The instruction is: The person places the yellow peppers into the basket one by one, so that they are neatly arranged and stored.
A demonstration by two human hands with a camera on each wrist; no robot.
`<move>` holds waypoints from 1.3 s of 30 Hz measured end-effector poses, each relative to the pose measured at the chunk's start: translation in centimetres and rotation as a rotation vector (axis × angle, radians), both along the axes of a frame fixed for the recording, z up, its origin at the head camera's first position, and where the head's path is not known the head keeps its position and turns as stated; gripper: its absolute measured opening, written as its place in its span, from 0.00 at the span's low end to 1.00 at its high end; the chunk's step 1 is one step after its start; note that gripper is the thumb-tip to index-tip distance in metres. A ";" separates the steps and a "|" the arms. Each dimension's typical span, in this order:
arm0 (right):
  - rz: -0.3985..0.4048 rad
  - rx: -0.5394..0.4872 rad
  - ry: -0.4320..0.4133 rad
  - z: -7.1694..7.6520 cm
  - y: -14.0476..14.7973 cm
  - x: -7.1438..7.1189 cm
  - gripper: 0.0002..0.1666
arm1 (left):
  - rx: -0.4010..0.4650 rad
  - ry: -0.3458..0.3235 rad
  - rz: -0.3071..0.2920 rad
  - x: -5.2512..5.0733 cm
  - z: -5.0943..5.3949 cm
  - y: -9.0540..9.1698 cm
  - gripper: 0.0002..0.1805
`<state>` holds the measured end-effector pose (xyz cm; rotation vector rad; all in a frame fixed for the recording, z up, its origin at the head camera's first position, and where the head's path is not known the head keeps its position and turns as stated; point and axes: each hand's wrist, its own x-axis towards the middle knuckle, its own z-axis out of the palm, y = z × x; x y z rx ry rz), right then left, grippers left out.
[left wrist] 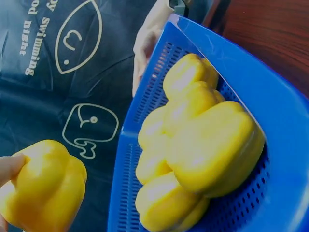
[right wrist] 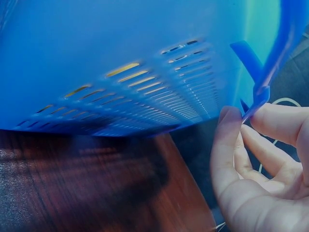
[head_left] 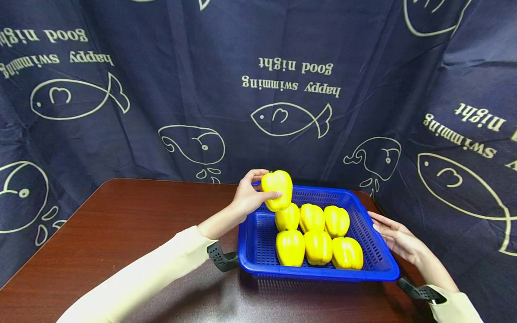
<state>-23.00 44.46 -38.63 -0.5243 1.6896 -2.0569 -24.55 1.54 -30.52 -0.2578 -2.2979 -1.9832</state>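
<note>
My left hand (head_left: 248,196) grips a yellow bell pepper (head_left: 278,187) over the far left corner of a blue plastic basket (head_left: 315,274). The left wrist view shows this pepper (left wrist: 50,186) outside the basket's far rim from that angle, with a fingertip on its side. Several more yellow bell peppers (head_left: 291,249) lie inside in two rough rows, toward the middle and right. At the basket's right side, my right hand (head_left: 400,238) pinches the rim between thumb and fingers, plain in the right wrist view, where the hand (right wrist: 260,179) is close up.
A reddish-brown wooden table (head_left: 161,215) supports the basket, which stands near its right side. Behind and to both sides hangs a dark blue curtain (head_left: 226,89) with fish drawings and lettering. Each wrist wears a black strap (head_left: 223,258).
</note>
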 end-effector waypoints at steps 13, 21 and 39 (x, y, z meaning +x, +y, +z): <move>-0.007 0.018 -0.008 -0.1 0.0 -0.1 0.29 | -0.024 -0.051 -0.056 -0.7 -0.2 3.2 0.33; -0.022 0.018 -0.012 0.0 0.1 -0.1 0.29 | -0.022 -0.066 -0.054 -1.7 -0.5 5.2 0.32; -0.037 0.039 -0.020 0.0 0.1 0.0 0.28 | -0.008 -0.105 0.013 -3.1 -1.7 9.8 0.31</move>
